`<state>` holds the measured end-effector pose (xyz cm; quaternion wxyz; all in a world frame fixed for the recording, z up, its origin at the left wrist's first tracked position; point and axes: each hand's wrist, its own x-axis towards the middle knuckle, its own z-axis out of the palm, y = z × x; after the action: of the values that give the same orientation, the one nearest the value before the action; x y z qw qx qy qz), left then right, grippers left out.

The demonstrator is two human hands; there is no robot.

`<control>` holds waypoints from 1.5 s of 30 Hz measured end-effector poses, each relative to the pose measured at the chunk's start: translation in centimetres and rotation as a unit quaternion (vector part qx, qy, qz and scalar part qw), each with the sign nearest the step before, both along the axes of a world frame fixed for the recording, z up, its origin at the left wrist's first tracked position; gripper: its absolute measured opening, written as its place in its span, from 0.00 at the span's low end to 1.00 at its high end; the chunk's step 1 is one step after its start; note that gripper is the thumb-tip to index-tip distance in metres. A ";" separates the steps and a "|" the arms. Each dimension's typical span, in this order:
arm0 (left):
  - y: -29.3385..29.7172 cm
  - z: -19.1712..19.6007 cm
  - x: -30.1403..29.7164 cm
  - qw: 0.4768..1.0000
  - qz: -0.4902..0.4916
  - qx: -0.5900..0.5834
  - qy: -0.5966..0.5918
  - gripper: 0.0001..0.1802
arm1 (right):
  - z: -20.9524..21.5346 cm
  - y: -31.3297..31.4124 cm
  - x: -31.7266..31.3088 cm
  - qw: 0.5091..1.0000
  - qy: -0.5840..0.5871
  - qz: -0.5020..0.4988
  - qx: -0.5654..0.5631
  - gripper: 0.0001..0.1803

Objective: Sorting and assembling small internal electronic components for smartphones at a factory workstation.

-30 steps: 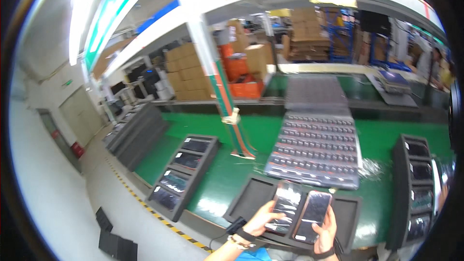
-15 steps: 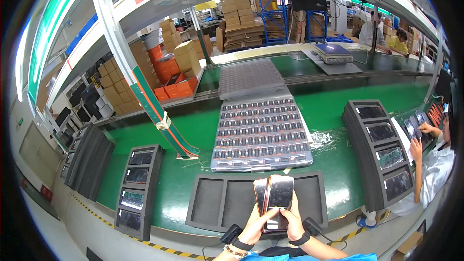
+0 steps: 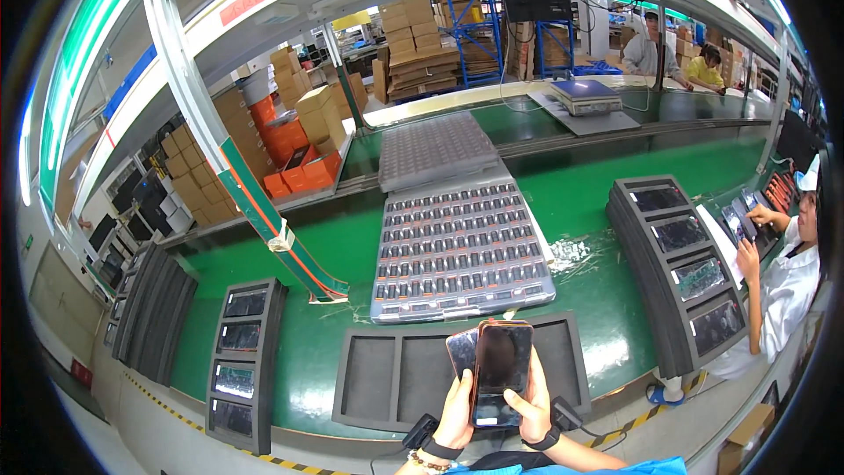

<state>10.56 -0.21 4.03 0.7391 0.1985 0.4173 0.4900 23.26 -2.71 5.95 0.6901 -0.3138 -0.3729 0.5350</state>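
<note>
- Progress, judged from layout: partway. Foam trays at both sides are loaded; near foam tray [image 3: 396,378] looks unfilled wherever its inside shows.
- Front phone [image 3: 499,369] and rear phone [image 3: 459,352]: both in hand, above the near foam tray, neither seated in a compartment. Front one overlaps rear one; can't tell if they touch all along.
- Left hand [image 3: 454,418]: grip closed round the left side, thumb on the rear phone, near the front phone's edge.
- Right hand [image 3: 530,405]: grip pinching the front phone, thumb over the lower screen, fingers along the right edge.
- Left to fill, by the look of it: near foam tray's left-end, next, and right-end compartments, all bare; part behind phones and hands hidden, can't tell.
- Left foam tray [image 3: 273,343]: four compartments, a dark-screened device in each, film glare on some.
- Right foam stack [image 3: 635,273]: top tray also four for four; lower layers' contents can't be seen.
- Far-left foam stack [image 3: 158,317]: several layers leaning, contents mostly hidden.
- Clear plastic tray [image 3: 462,303]: rows of small dark parts with orange bits, looks nearly full; sits on the green surface [image 3: 308,387] beyond the near foam tray.
- Grey plastic tray [image 3: 437,149]: just behind it, contents unclear.
- Orange boxes [image 3: 284,142]: across the surface, insides too small to read.
</note>
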 end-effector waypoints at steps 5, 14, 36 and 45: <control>0.1 1.2 0.2 0.996 -0.036 -0.035 -0.073 0.23 | -1.0 0.6 0.6 0.999 -0.001 0.035 -0.019 0.47; 1.1 2.2 -0.6 0.983 -0.084 0.121 0.114 0.26 | -2.9 1.0 1.8 0.984 -0.163 0.068 0.025 0.45; 3.7 5.1 -4.0 0.545 -0.193 0.548 0.605 0.31 | -3.1 2.4 3.4 0.989 -0.107 0.038 -0.098 0.31; 4.1 4.3 -4.8 0.477 -0.240 0.533 0.657 0.26 | -1.1 2.4 7.5 0.912 -0.398 -0.084 -0.052 0.33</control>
<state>5.77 3.91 8.32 0.0899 0.9104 0.3755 0.1484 30.74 -0.32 4.84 0.5091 -0.5664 -0.5609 0.3246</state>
